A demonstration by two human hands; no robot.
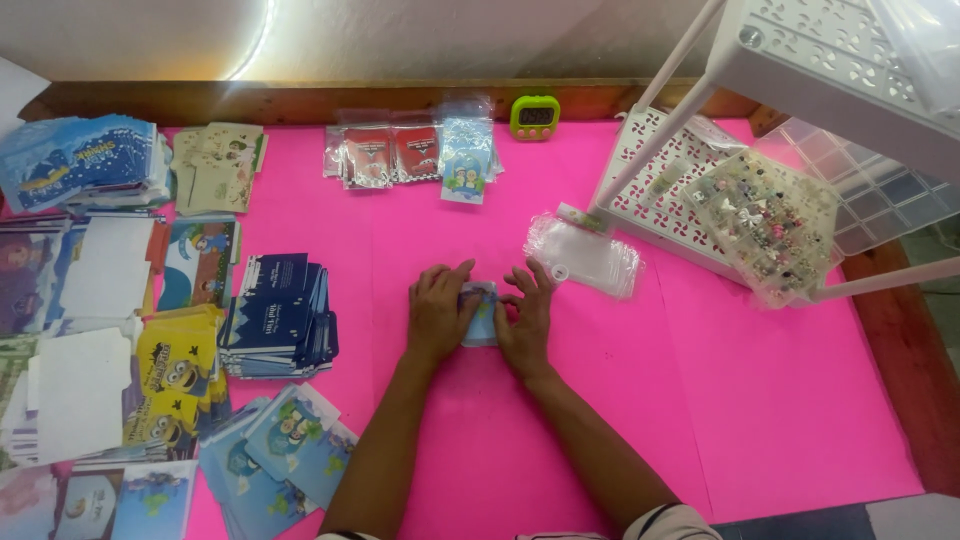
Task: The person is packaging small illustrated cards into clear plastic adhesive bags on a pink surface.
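Both my hands rest on the pink table cover (700, 400) near its middle. Between them lies a small light-blue card in a clear sleeve (483, 318). My left hand (437, 310) covers the card's left edge with fingers bent over it. My right hand (528, 312) presses on the card's right edge, fingers spread. A stack of empty clear plastic sleeves (585, 255) lies just to the upper right of my right hand.
Piles of printed cards (275, 315) fill the left side. Packaged cards (410, 150) and a green timer (535, 116) sit at the back. A white perforated rack (660, 190) with a clear compartment box of small trinkets (770, 225) stands at right.
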